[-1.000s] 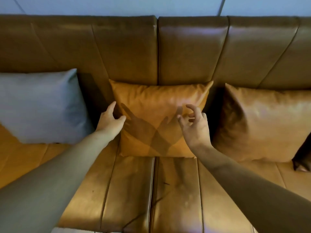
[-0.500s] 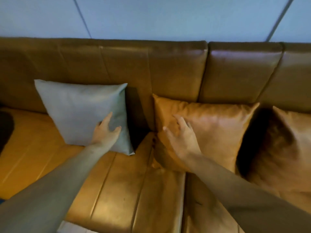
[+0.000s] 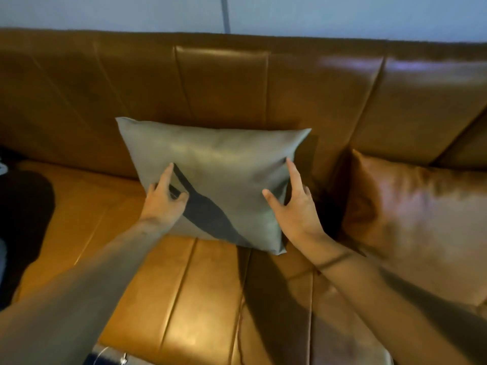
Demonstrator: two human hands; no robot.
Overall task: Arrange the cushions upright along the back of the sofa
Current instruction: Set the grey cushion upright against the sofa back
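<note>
A grey cushion (image 3: 224, 175) stands upright on the seat, leaning against the brown leather sofa back (image 3: 237, 83). My left hand (image 3: 164, 200) rests on its lower left edge, fingers spread. My right hand (image 3: 295, 204) lies against its right side, fingers apart and reaching round the edge. Neither hand visibly closes around the cushion. A tan leather cushion (image 3: 416, 214) leans upright against the sofa back just right of the grey one, a dark gap between them.
The orange-brown sofa seat (image 3: 158, 285) stretches in front of the cushions. A dark object (image 3: 23, 214) lies on the seat at the far left. A pale wall (image 3: 342, 14) rises behind the sofa.
The view has swung left from the tan cushions to the grey one. My right hand left the tan cushion and came to the grey cushion's right side; my left hand shifted to its left edge.
</note>
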